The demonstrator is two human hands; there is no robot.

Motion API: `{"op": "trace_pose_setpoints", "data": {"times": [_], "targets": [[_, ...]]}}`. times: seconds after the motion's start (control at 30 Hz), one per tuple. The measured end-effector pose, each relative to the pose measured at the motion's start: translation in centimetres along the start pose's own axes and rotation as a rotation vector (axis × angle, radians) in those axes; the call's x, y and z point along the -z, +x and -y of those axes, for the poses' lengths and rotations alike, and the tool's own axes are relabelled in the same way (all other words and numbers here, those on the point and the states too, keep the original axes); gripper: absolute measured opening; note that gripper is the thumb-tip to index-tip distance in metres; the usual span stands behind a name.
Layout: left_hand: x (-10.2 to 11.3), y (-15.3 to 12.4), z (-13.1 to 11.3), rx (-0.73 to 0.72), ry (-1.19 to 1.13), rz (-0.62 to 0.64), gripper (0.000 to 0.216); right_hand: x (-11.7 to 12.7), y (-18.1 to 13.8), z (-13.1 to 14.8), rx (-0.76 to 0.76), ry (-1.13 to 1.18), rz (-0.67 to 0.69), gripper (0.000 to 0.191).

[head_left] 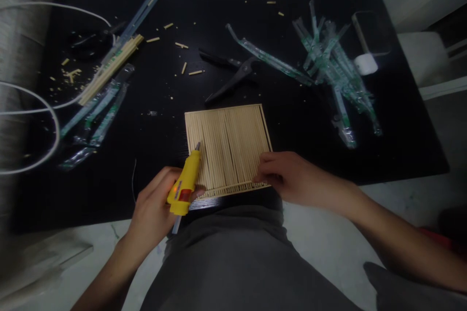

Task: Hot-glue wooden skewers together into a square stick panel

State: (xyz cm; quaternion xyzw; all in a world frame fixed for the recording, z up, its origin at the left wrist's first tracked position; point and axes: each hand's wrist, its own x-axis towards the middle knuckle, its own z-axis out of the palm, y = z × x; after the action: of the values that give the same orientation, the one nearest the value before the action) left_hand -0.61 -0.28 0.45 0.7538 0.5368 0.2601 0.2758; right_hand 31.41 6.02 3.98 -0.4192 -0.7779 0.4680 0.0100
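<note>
My left hand (155, 197) is wrapped round a yellow hot glue gun (186, 182), its nozzle pointing away from me over a panel of wooden sticks (233, 143). An orange light glows on the gun, and a clear glue stick (176, 225) pokes out of its back end. The panel lies flat near the table's front edge, with thin sticks along its borders and narrow gaps between some sticks. At its lower right corner, the curled fingers of my right hand (282, 172) touch the border. Whatever is between those fingers is hidden.
Black pliers-like cutters (237, 75) lie beyond the panel. Empty-looking plastic wrappers (339, 73) are heaped at right, near a phone (370, 33) and white case (365, 64). At left are bundled sticks (113, 68), more wrappers (105, 114) and a white cable (54, 129) on the black table (156, 141).
</note>
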Motion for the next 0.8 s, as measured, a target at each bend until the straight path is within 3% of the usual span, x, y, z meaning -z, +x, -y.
{"op": "trace_pose_setpoints", "data": {"times": [0.23, 0.33, 0.67, 0.8], "targets": [[0.1, 0.1, -0.2, 0.057, -0.031, 0.004, 0.021, 0.3, -0.5, -0.5, 0.091, -0.046, 0.033, 0.027], [0.2, 0.3, -0.2, 0.116, -0.064, -0.029, 0.021, 0.3, -0.8, -0.9, 0.1, -0.075, -0.014, 0.03], [-0.3, 0.1, 0.3, 0.287, -0.198, -0.168, 0.018, 0.3, 0.6, -1.9, 0.188, -0.275, -0.405, 0.026], [-0.3, 0.8, 0.2, 0.414, -0.325, -0.239, 0.021, 2.2, 0.0, -0.6, 0.127, -0.318, -0.596, 0.024]]}}
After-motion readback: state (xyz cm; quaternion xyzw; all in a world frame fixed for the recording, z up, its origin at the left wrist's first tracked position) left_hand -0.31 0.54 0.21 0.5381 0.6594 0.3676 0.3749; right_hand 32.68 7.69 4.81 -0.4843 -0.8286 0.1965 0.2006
